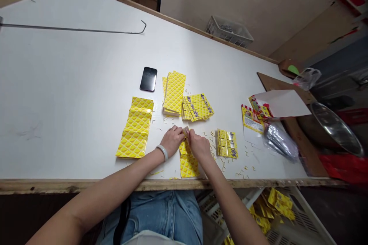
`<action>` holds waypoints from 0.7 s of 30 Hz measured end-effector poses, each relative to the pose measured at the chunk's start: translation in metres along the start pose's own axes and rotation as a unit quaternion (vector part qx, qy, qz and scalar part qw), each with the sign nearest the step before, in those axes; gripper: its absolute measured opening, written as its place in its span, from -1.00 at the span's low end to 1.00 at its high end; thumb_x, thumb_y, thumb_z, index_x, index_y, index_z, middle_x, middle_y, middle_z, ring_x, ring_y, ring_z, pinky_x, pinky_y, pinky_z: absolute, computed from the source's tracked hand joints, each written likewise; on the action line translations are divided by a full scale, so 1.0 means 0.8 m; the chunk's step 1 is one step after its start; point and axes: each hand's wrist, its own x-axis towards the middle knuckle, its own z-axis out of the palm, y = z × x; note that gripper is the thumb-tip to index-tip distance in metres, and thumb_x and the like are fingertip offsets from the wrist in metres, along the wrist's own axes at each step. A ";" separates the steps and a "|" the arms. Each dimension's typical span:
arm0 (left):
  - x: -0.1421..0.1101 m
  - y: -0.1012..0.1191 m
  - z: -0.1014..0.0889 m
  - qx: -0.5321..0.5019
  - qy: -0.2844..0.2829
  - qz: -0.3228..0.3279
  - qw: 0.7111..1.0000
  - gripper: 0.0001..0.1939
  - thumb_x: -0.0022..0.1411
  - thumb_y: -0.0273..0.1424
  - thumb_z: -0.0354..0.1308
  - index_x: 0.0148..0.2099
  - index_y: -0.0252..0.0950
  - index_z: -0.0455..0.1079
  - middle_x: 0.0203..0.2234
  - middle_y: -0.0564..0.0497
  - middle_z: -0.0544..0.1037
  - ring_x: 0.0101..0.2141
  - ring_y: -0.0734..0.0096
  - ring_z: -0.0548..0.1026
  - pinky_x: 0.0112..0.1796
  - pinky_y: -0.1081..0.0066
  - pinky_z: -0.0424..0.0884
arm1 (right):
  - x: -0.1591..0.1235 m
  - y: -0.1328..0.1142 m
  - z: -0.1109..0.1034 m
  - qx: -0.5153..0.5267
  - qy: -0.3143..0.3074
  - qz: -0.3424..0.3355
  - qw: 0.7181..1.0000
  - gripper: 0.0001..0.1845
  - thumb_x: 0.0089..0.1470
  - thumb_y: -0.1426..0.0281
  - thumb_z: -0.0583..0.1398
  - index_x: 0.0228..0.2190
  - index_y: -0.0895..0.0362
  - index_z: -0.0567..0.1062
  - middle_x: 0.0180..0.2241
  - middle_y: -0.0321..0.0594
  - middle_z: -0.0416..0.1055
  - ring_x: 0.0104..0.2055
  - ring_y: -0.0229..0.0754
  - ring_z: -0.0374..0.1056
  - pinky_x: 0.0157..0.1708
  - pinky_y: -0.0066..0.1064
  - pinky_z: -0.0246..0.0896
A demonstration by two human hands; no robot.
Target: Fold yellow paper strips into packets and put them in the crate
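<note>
while a yellow card (189, 164) was pinched by the left hand (172, 140) and right hand (200, 146), creased cards (135, 128) were stacked nearby and flat ones (174, 91) were left uncreased.

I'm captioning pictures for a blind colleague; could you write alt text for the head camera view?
A person's left hand and right hand pinch the far end of a yellow patterned sheet near the front edge of a white table. Stacks of similar yellow pieces, scattered thin bits and a black phone lie around.
</note>
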 end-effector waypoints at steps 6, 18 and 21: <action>-0.005 0.005 -0.010 -0.023 0.008 -0.016 1.000 -0.84 0.27 -0.43 0.01 -0.30 -0.31 0.41 -0.31 -0.06 0.41 -0.21 0.26 0.31 -0.21 0.27 0.34 | -0.001 -0.003 -0.005 0.000 -0.013 0.024 1.000 -0.63 0.31 0.24 -0.20 -0.19 0.11 0.31 -0.47 -0.13 0.48 -0.46 -0.14 0.42 -0.50 -0.46 0.01; -0.035 0.016 -0.002 0.001 -0.030 0.084 0.996 -0.78 0.20 -0.27 0.12 -0.33 -0.34 0.42 -0.23 -0.14 0.40 -0.15 0.17 0.32 -0.17 0.21 0.33 | 0.006 0.000 -0.011 0.017 -0.060 0.019 0.998 -0.62 0.30 0.25 -0.22 -0.17 0.13 0.30 -0.40 -0.08 0.46 -0.40 -0.09 0.41 -0.48 -0.43 0.03; -0.029 0.017 -0.002 -0.015 -0.031 0.053 0.998 -0.79 0.23 -0.35 0.09 -0.38 -0.35 0.44 -0.26 -0.11 0.41 -0.19 0.23 0.32 -0.18 0.26 0.33 | 0.010 0.002 -0.013 0.005 -0.070 0.011 0.997 -0.62 0.30 0.25 -0.22 -0.18 0.14 0.30 -0.39 -0.07 0.46 -0.39 -0.07 0.41 -0.49 -0.42 0.04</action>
